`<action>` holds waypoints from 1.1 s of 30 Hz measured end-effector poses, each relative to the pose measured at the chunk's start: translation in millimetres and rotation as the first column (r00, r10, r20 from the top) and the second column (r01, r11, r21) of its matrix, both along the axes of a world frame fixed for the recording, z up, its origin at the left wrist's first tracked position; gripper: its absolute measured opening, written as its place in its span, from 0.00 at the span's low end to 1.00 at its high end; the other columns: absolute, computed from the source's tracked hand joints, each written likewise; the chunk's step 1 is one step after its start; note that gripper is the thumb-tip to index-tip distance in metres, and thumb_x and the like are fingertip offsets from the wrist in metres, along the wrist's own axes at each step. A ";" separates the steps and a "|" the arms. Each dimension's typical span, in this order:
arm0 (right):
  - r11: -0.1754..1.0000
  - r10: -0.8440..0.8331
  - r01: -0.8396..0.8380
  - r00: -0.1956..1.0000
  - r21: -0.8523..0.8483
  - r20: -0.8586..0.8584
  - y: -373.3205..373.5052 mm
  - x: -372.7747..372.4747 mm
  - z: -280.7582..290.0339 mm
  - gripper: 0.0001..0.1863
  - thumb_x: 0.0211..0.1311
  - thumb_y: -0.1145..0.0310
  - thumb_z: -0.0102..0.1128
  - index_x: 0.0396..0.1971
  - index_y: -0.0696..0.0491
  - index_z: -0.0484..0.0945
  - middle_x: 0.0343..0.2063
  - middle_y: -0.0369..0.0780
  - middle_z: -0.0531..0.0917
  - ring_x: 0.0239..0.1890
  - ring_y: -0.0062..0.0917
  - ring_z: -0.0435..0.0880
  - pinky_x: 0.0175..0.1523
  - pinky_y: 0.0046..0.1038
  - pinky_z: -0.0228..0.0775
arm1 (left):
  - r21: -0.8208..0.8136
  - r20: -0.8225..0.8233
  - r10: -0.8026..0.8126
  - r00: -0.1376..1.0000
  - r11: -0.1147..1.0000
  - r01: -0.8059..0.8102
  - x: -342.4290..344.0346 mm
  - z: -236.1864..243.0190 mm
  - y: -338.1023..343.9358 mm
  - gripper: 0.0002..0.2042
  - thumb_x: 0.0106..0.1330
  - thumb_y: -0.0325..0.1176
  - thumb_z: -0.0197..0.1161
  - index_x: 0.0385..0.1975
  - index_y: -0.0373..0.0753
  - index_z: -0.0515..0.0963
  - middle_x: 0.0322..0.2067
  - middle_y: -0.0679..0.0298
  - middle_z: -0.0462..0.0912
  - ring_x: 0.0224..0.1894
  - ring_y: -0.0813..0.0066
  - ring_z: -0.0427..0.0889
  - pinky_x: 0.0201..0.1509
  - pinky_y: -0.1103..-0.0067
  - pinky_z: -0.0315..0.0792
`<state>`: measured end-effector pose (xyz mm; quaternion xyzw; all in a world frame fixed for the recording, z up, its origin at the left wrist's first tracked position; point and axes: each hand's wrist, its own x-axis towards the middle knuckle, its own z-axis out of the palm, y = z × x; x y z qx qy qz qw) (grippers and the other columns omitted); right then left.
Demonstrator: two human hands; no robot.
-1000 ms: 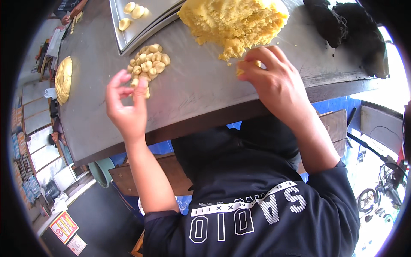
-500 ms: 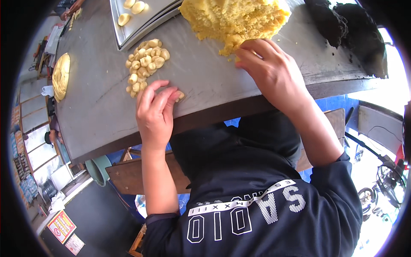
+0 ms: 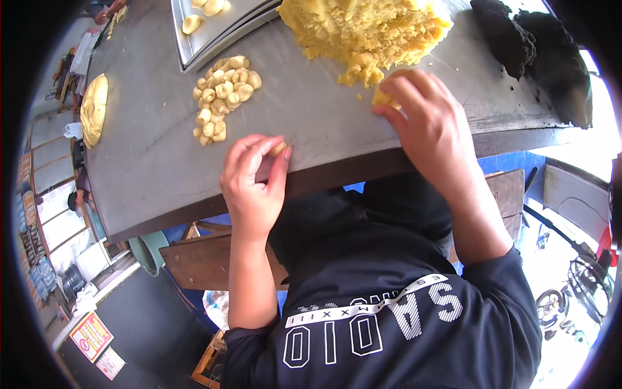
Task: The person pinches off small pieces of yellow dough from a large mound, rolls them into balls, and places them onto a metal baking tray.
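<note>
My left hand point(image 3: 251, 185) pinches a small pale dough piece point(image 3: 279, 148) at the front of the grey metal table point(image 3: 149, 129). Just left of and beyond it lies a heap of small pale dough pieces point(image 3: 228, 87). My right hand point(image 3: 431, 129) has its fingers pinched on a yellow crumbly lump point(image 3: 382, 98), partly hidden by the fingers. It is just below a large crumbly yellow mass point(image 3: 363, 32) at the back of the table.
A metal tray point(image 3: 210, 52) holds several pale rounds. A flattened dough slab point(image 3: 94, 110) lies at left, a crumpled black mass point(image 3: 554, 65) at right. Other people show at upper left point(image 3: 113, 10) and left edge point(image 3: 83, 198). A green tub point(image 3: 146, 256) and wooden bench point(image 3: 188, 266) are below.
My left hand has moved right and toward the front edge, away from the heap, its fingers closing on a small piece. My right hand shifted up, then back down slightly rightward.
</note>
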<state>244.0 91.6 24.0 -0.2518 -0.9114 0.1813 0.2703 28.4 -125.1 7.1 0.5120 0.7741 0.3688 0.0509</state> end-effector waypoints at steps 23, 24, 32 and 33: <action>0.989 0.136 -0.139 0.989 0.054 0.060 5.5 -13.7 5.9 0.11 0.64 0.68 0.80 0.41 0.54 0.87 0.45 0.40 0.86 0.48 0.42 0.89 0.53 0.42 0.84 | 0.230 -0.641 -0.075 0.764 0.931 0.284 -24.8 7.5 118.8 0.18 0.76 0.40 0.77 0.23 0.44 0.80 0.32 0.69 0.89 0.41 0.65 0.86 0.56 0.68 0.69; 0.989 0.138 -0.141 0.989 0.052 0.061 5.8 -13.5 5.8 0.11 0.64 0.68 0.80 0.41 0.54 0.87 0.45 0.40 0.86 0.48 0.42 0.89 0.53 0.42 0.84 | 0.257 -0.609 -0.078 0.789 0.922 0.289 -30.9 -1.5 125.9 0.17 0.76 0.39 0.77 0.24 0.44 0.80 0.29 0.69 0.86 0.39 0.65 0.86 0.54 0.68 0.67; 0.992 0.105 -0.109 0.993 0.064 0.059 13.2 -6.8 1.2 0.07 0.68 0.67 0.77 0.40 0.52 0.89 0.42 0.40 0.88 0.51 0.40 0.90 0.54 0.41 0.85 | 0.284 -0.594 0.009 0.804 0.938 0.200 -37.6 -4.6 126.2 0.15 0.75 0.43 0.77 0.27 0.47 0.81 0.28 0.70 0.81 0.34 0.66 0.82 0.55 0.66 0.68; 0.982 0.135 -0.145 0.987 0.121 0.085 15.8 -6.5 1.5 0.08 0.67 0.67 0.79 0.43 0.52 0.92 0.45 0.39 0.90 0.51 0.38 0.91 0.54 0.41 0.86 | 0.287 -0.596 0.006 0.803 0.936 0.206 -27.9 -5.5 119.9 0.15 0.75 0.43 0.77 0.27 0.47 0.81 0.28 0.70 0.81 0.34 0.66 0.82 0.55 0.66 0.68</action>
